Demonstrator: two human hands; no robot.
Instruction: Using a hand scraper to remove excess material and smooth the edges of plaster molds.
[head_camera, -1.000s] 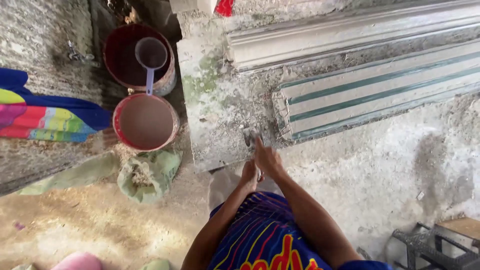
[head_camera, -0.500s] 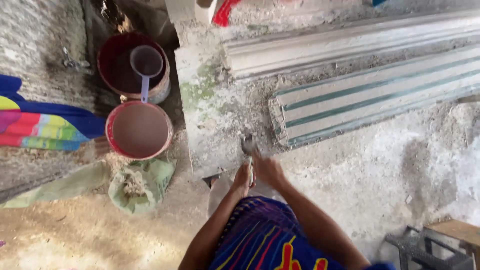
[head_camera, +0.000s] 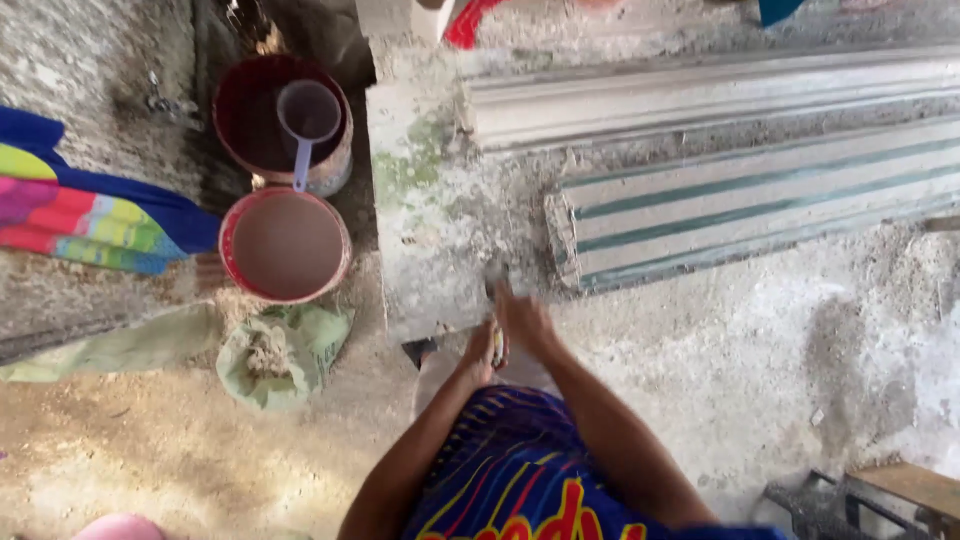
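Head view, the only one: both hands are meeting at the near edge of the concrete slab (head_camera: 440, 230), just above the person's lap.

Right hand (head_camera: 525, 322) is closing its grip on the handle of a small tool (head_camera: 496, 290); the blade end is blurred, kind unclear, maybe a trowel. The tool's long axis is running away from the body, tip pointing up onto the slab and lying on or just over its near edge, handle toward the lap.

Left hand (head_camera: 478, 358) is sitting just beside the right, nearer the body, touching or nearly touching the tool's rear end. Cannot tell whether its grip is closed on anything; the fingers are hidden.

So the tool is lying straight ahead of both grips. The right hand is the forward one, nearer the tip.

Around it: the moulded strip (head_camera: 750, 200) with green stripes is lying lengthwise across the slab, its near end just right of the tool tip, apart from it. Left of the slab, on the floor, two red buckets (head_camera: 285, 245), the far one holding a scoop (head_camera: 308, 115). A green sack (head_camera: 280, 350) is lying near the closer bucket. All are well apart from the hands.
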